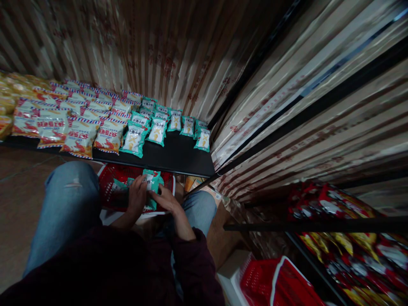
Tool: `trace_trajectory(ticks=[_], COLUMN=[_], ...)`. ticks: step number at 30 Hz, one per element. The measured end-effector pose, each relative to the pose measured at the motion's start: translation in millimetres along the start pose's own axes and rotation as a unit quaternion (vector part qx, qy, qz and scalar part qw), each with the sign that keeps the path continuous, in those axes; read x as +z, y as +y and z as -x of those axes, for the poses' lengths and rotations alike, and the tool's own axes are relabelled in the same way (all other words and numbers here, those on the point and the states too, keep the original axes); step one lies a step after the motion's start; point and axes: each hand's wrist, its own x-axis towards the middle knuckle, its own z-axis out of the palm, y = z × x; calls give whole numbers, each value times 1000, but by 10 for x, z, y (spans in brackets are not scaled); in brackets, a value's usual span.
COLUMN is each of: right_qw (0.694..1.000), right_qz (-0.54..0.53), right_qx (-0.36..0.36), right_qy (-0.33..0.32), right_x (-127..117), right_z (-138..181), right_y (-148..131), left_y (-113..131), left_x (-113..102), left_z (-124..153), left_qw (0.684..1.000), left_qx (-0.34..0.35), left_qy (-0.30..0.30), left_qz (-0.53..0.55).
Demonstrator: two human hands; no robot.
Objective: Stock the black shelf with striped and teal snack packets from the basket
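Note:
Between my knees, over a red basket [106,187], both hands are closed on a teal and white snack bag [154,180]. My left hand [137,194] grips its left side, and my right hand [164,198] holds it from the lower right. More teal packaging lies in the basket to the left of my hands, partly hidden. Just ahead is a black shelf [178,158] where several teal snack bags [134,138] stand in rows. To their left are larger red, white and orange snack bags [79,135].
Yellow packages [7,102] fill the shelf's far left end. Plastic-covered corrugated sheeting [153,55] rises behind. A black frame bar [242,159] slants at the right. Lower right are another red basket [280,280] with a white handle and a rack of red and yellow bags [357,259].

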Motion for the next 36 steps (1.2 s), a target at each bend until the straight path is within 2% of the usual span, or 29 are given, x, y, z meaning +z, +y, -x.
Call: trace_trajectory(ticks=[6,10,15,18,22,27,33,36], right_qw=[992,965,933,930,932,937,946,946], right_qz=[-118,-258,-354,-359,-346,-310,-231,-203], right_qx=[-13,-1,1,-6,4,9,-57,-58], right_qy=[45,45,59,76,103,162,219,246], right_x=[16,-7,-61,-81,-100,-155,-253,-293], right_z=[-33,-46,-20,4,9,-5,26,23], right_y=[85,112,60,40,56,73,35,60], left_y=[93,191,343,390,427,542,571,577], left_x=[12,16,30,62,134,222,426,571], left_z=[22,16,43,44,2,-90,-226,-287], left_qw=[1000,998,983,975,977,983,985,983], left_qx=[-11,-39,-111,-142,-151,-135,-116,-105], left_qy=[7,16,-58,-79,-58,-39,-48,-55], left_qz=[7,41,136,153,142,119,121,140])
